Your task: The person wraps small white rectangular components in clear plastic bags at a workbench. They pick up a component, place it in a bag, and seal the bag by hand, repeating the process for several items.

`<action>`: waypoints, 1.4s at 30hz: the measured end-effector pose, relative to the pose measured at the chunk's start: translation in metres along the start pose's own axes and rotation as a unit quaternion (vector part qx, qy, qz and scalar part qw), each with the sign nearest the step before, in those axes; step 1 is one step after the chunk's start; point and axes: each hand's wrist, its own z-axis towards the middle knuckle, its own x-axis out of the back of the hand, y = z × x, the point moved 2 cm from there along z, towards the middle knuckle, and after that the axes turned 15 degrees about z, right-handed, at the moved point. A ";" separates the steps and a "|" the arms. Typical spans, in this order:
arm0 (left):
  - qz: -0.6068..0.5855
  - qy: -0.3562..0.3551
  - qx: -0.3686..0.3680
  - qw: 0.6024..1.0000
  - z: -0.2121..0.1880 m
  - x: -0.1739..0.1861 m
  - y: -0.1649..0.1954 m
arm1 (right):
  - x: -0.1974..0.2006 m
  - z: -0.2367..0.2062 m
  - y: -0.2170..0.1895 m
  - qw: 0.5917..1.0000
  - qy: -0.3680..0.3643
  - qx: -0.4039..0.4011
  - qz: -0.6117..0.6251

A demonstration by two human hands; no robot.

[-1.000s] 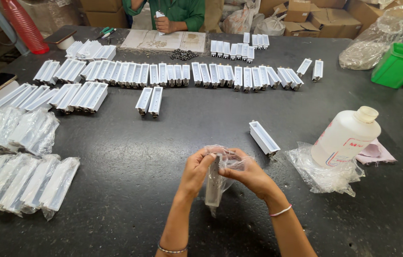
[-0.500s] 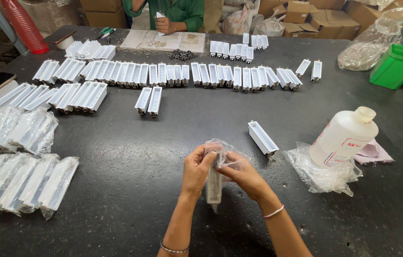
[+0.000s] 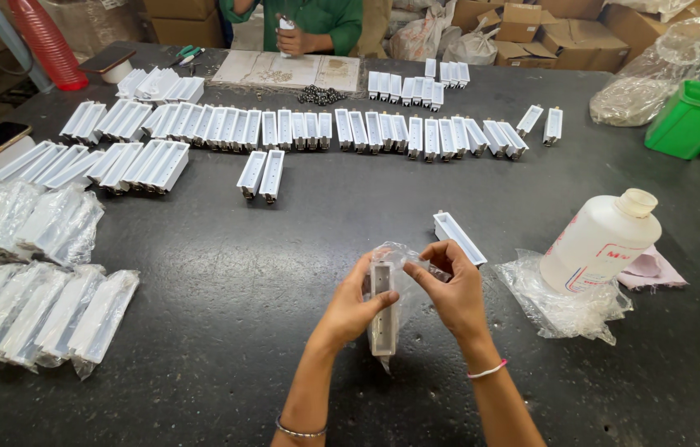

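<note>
Both hands close on one white channel-shaped piece (image 3: 381,308) at lower centre: left hand (image 3: 356,308) grips its side, right hand (image 3: 453,291) now pinches the clear plastic bag (image 3: 404,258) farther down over it than a second ago.

White plastic channel piece (image 3: 381,308) is seen inside a clear bag (image 3: 404,258). Dark grey speckled table (image 3: 284,248), white rows of channel pieces (image 3: 300,131), translucent white bottle (image 3: 600,242) and pink cloth (image 3: 652,271) are noted. Green bin (image 3: 692,118), red ribbed cone (image 3: 46,41) and green shirt (image 3: 329,15) are seen.
</note>
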 end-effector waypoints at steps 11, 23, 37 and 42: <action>0.066 0.034 -0.079 0.994 -0.004 -0.009 0.009 | -0.018 -0.008 -0.007 0.946 0.002 -0.144 0.290; 0.025 0.019 -0.050 0.998 -0.004 -0.007 0.012 | -0.010 -0.003 -0.021 0.998 -0.055 -0.033 0.011; 0.053 0.065 -0.132 0.988 -0.008 -0.007 0.023 | 0.005 -0.003 -0.032 0.986 -0.165 -0.026 0.023; 0.031 0.050 -0.125 0.990 -0.002 -0.008 0.016 | 0.010 0.000 -0.039 0.983 -0.175 0.009 -0.062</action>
